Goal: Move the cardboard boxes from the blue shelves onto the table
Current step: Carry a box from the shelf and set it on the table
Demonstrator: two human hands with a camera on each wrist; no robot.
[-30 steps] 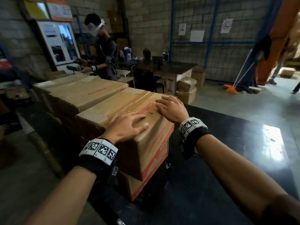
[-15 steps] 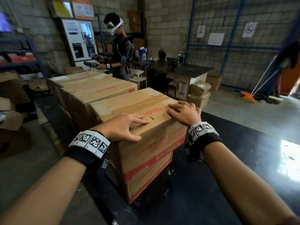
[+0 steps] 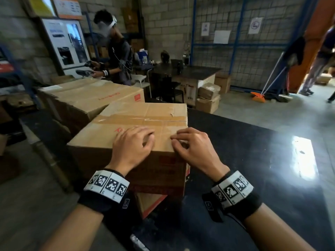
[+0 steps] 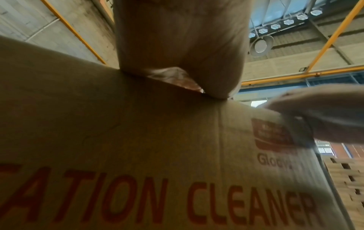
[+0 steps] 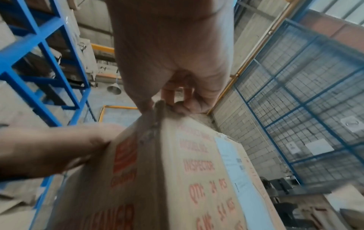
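A taped cardboard box (image 3: 145,115) with red print sits on a second box (image 3: 150,203) at the left edge of the dark table (image 3: 235,160). My left hand (image 3: 134,142) rests on the near part of its top, fingers bent over the lid. My right hand (image 3: 188,144) lies beside it at the near right corner, its curled fingertips pressing on the lid. The left wrist view shows the box's printed side (image 4: 138,140) under my palm (image 4: 177,46). In the right wrist view the box's corner (image 5: 197,171) sits under my right hand (image 5: 171,54). Neither hand wraps round the box.
More cardboard boxes (image 3: 94,95) stand in a row behind, to the left. A person (image 3: 116,51) stands beyond them holding a device. Blue shelves (image 5: 39,46) rise on the left. A desk (image 3: 195,73), floor boxes (image 3: 208,98) and a broom (image 3: 259,95) lie farther back.
My hands have drawn close together at the box's near edge. The box has turned, so its printed side now faces me squarely. My right fingers have curled.
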